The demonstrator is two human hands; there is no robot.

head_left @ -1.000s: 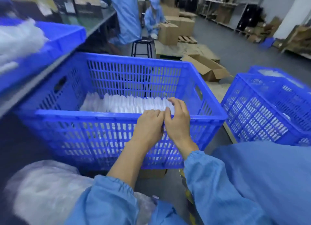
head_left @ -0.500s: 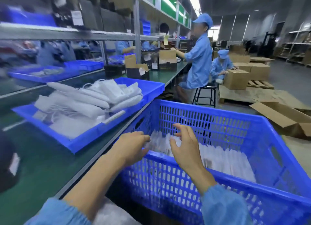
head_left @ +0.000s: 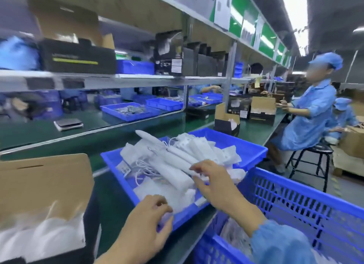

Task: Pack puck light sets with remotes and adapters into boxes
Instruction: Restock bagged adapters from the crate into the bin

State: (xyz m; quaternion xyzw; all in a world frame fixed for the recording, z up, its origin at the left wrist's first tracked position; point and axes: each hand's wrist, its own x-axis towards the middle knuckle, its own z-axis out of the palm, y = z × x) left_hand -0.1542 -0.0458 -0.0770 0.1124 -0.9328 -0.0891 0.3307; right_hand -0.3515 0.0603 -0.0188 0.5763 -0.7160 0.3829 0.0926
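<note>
Blue plastic walls of a shallow tray (head_left: 254, 155) on the green bench hold a loose heap of white foam-wrapped accessories (head_left: 177, 161) and coiled cables, kept within easy reach of a worker packing puck light sets. Over the heap's near side the right hand (head_left: 212, 182) hovers with fingers spread and loosely bent, pinching nothing visible, while the left hand (head_left: 145, 222) rests at the tray's near rim, fingers curled; blur hides whether it grips a pouch. Left of the tray an open cardboard box (head_left: 45, 183), foam-lined, likely awaits the next parts, and a slatted blue crate (head_left: 299, 202) stands right of it.
</note>
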